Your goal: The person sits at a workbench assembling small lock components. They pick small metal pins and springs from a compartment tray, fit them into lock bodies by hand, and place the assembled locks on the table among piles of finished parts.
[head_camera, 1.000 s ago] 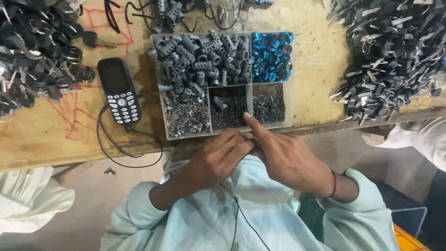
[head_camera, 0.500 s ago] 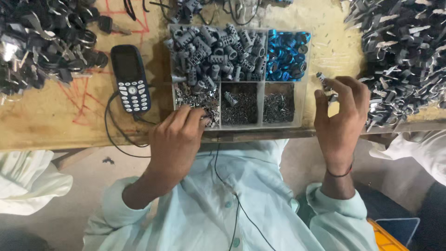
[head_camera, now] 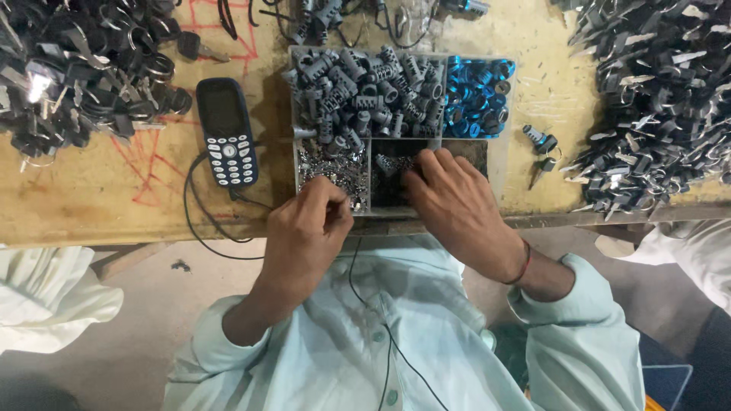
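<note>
Clear plastic compartment tray (head_camera: 502, 164) sits at the wooden bench edge, long axis left-right. Right hand (head_camera: 457, 205) lies palm-down, fingers spread into the front middle compartment of small dark metal parts (head_camera: 388, 179). Left hand (head_camera: 308, 228) fingers curled narrow at the shiny silver parts (head_camera: 327, 167); grasp unclear.

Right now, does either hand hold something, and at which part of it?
It cannot be told. The left hand is curled at the compartment tray's near edge; the right hand reaches into a front compartment, fingertips hidden.

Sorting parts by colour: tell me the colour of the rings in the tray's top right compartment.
Bright blue rings, clearest in the head view.
</note>
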`<state>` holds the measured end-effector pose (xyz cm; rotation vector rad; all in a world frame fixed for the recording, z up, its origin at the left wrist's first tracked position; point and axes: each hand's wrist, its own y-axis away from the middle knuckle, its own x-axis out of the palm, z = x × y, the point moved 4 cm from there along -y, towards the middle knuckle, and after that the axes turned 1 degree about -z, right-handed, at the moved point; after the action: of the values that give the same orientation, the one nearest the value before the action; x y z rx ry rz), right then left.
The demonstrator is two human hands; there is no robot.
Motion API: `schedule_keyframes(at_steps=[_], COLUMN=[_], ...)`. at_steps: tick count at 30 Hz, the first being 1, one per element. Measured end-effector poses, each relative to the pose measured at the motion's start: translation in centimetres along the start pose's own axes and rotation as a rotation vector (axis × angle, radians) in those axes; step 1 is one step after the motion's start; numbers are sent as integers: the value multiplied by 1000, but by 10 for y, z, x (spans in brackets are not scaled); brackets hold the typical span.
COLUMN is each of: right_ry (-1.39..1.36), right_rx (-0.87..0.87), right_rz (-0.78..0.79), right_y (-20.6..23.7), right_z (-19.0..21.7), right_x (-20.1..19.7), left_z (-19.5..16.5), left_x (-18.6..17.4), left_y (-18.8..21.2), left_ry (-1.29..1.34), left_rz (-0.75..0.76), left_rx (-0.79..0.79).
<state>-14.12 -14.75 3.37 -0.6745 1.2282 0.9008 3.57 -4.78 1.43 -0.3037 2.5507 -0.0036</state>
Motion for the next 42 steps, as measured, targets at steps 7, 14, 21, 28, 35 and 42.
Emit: schedule_keyframes(at_steps=[7,14,21,28,35,42], right_ry=[-323,-663,-1482,-1599,-1604,-1264], right_rx=[184,421,616,487,440,456], right_rz=[-63,-97,-44,-101,-255,-403], right_y=[-1,22,43,49,48,46], right_z=[-5,-18,-29,-22,-8,3], right_x=[-7,6,35,37,44,35], left_z=[-7,-11,-16,-20,-32,-35], left_x=[-8,17,33,48,52,48], left_y=[1,4,-2,-4,0,2], left_ry=[134,548,656,738,616,394], left_rz=[-28,70,116,106,1,-100], left_rx=[-50,-220,-169,-226,-110,54])
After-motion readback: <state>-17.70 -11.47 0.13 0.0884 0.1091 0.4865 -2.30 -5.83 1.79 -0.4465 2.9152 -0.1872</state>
